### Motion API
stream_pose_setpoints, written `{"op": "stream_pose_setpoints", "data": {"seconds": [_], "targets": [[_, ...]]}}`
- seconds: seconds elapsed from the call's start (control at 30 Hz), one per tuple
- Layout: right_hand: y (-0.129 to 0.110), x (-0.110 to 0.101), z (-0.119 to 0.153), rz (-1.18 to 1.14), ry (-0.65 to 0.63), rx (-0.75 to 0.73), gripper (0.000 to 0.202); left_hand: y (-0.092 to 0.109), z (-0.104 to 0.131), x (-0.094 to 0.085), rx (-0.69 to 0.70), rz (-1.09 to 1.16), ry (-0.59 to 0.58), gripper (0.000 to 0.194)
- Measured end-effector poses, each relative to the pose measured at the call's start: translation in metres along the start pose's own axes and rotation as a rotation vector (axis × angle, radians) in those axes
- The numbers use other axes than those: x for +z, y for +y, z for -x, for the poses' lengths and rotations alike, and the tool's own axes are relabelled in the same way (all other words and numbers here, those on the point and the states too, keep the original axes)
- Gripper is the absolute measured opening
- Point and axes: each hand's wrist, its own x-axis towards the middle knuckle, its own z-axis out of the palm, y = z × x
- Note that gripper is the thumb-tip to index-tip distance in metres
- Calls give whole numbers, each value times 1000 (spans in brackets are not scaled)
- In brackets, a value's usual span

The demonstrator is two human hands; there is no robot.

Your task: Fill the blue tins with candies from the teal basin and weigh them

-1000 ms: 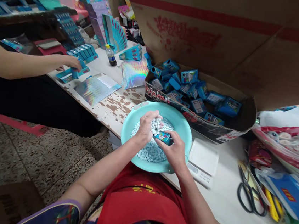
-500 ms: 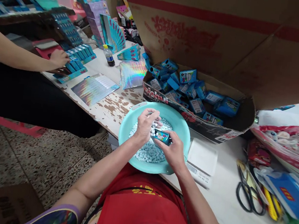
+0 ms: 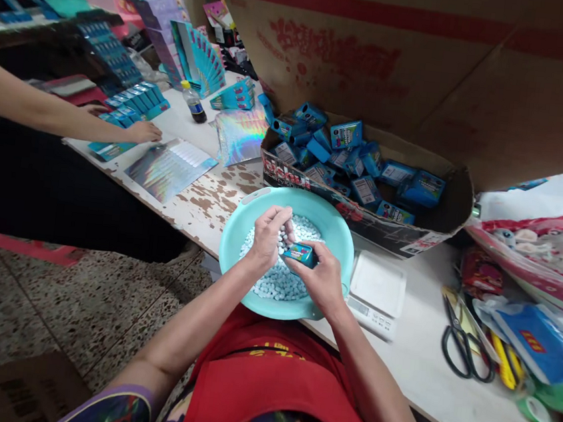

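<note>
Our left hand point(image 3: 265, 237) cups white pellets point(image 3: 281, 243) beside the blue box point(image 3: 300, 254) our right hand point(image 3: 325, 278) grips, and a slack hold could spill some.

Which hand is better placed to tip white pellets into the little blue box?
Probably the left hand: it cups white pellets by one end of the blue box, which the right hand grips over the bowl.

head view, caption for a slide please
The left hand cups white pellets beside a small blue container in the right hand, over a turquoise basin.
</note>
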Motion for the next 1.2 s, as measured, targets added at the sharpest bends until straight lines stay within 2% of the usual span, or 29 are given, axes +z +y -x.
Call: {"op": "stream_pose_setpoints", "data": {"seconds": [0.1,0.27,0.33,0.43,0.6,0.7,0.77,0.8,0.87,0.93,0.97,1.03,1.1,1.2], "targets": [[-2,0,-1,-5,8,-10,34,1,-1,0,20,-47,23,30],[0,-1,1,-27,-2,15,35,3,-2,3,-28,-57,-10,34],[2,-2,1,-50,-21,21,35,2,-1,4,-29,-28,-2,39],[4,-4,1,-73,-14,21,35,2,6,7,-16,-10,-50,49],[5,-8,-2,-86,22,-44,34,7,16,14,54,-34,-86,32],[6,-15,0,-112,57,-71,36,14,7,3,132,-99,-54,32],[9,-20,2,-128,95,-76,37,17,-4,-14,161,-356,-69,33],[11,-23,2,-128,110,-77,37,16,-9,-24,154,-587,-104,33],[16,-25,3,-120,131,-80,36,11,-15,-44,78,-1184,-224,33],[19,-25,2,-104,159,-86,35,0,-10,-57,-7,-1724,-351,41],[21,-24,2,-95,180,-92,35,-6,-3,-60,-36,-1896,-405,48],[22,-21,2,-66,219,-99,34,-17,15,-59,-84,-2034,-512,64],[22,-18,2,-38,240,-104,34,-25,33,-50,-154,-2000,-644,72],[23,-17,2,-20,247,-102,34,-31,47,-34,-247,-1877,-830,65]]}}
